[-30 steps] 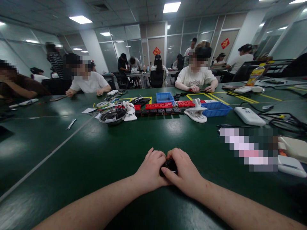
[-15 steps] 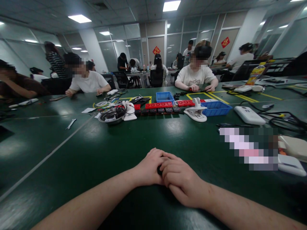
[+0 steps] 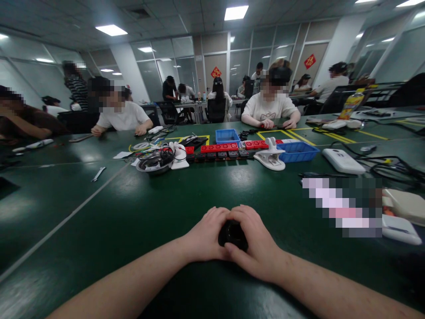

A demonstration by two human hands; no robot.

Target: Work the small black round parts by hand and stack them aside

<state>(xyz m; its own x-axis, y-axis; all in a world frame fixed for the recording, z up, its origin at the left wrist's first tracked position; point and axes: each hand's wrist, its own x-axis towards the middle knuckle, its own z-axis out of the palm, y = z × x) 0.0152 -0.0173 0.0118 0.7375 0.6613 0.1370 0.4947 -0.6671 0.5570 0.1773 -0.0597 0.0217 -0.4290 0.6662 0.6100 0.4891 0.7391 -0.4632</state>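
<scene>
Low over the green table (image 3: 159,212), a small black round object with a dark hollow in its middle (image 3: 231,233) sits between my two hands. Its exact kind does not show. My left hand (image 3: 206,233) is curled around its left side, with the fingertips partly hidden. From the right, my right hand (image 3: 261,246) arches over it, the thumb at the near edge and the fingers at the far edge. The fingers of both hands meet at the top.
Beyond my hands lie a red and black power strip (image 3: 221,147), a white clip base (image 3: 270,155), a blue bin (image 3: 299,150) and a metal bowl with cables (image 3: 156,161). A wrench (image 3: 98,174) lies left. White devices (image 3: 343,160) and cables are right. Co-workers sit opposite.
My right hand has opened from a closed curl over the black object into a wider arch, baring its hollow middle. My left hand stays nearly in place.
</scene>
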